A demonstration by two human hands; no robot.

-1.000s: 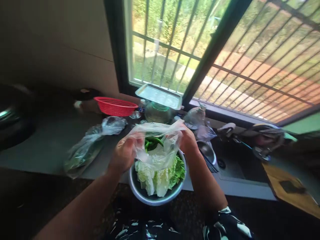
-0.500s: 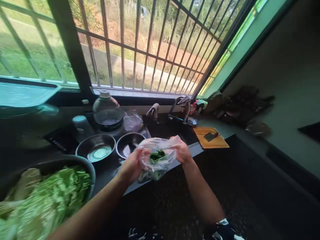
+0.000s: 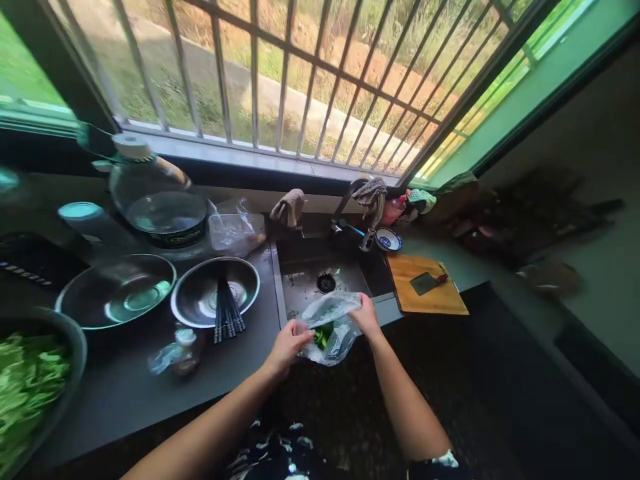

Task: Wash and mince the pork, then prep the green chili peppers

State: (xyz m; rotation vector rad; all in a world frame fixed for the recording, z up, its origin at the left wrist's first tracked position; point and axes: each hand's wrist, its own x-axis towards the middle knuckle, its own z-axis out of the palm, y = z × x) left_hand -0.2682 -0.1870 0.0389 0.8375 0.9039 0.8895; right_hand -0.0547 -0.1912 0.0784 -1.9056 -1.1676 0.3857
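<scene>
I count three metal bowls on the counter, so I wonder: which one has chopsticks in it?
The middle steel bowl, nearest the sink, holds dark chopsticks. The left steel bowl looks empty; the big bowl holds greens.

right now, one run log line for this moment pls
left hand: grips plastic bag | right hand: grips same bag | bag: green vegetables inside, at front edge of sink | beside: bowl with chopsticks

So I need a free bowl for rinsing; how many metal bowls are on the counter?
3: one with chopsticks beside the sink, an empty one to its left, and one holding greens at the far left edge. Others may sit out of view.
</scene>
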